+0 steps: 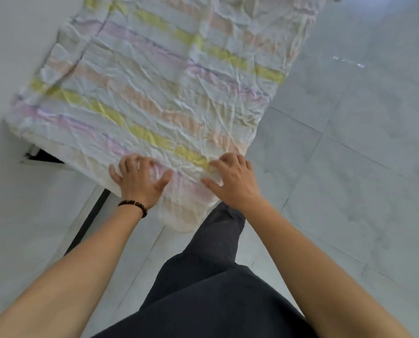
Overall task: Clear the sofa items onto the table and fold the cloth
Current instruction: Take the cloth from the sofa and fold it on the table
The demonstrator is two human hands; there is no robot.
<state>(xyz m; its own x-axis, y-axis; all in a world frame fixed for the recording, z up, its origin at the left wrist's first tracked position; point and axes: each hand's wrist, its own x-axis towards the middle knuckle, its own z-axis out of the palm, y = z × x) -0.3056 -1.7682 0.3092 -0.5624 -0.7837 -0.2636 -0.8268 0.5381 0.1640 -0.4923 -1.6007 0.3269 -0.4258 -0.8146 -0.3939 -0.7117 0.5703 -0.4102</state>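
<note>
Striped cloth (154,93): thin, limp, creased, probably light. Left hand (140,182) and right hand (234,182) rest bent-fingered on its 6 o'clock edge, grip unclear. Pinch the corners.

cloth (154,93): white ground, crinkled all over, crossed by broad parallel stripes in pale yellow, peach and soft pink; thin lilac lines run along the pink bands; the colours look washed out, and the yellow is the strongest.
floor (350,167): pale grey tiles, faintly mottled, ruled by thin darker joint lines.
trousers (203,289): plain dark charcoal.
bracelet (134,206): round beads, dark brown to nearly black.
strip (89,220) under the cloth's left edge: black, with a white border beside it.
</note>
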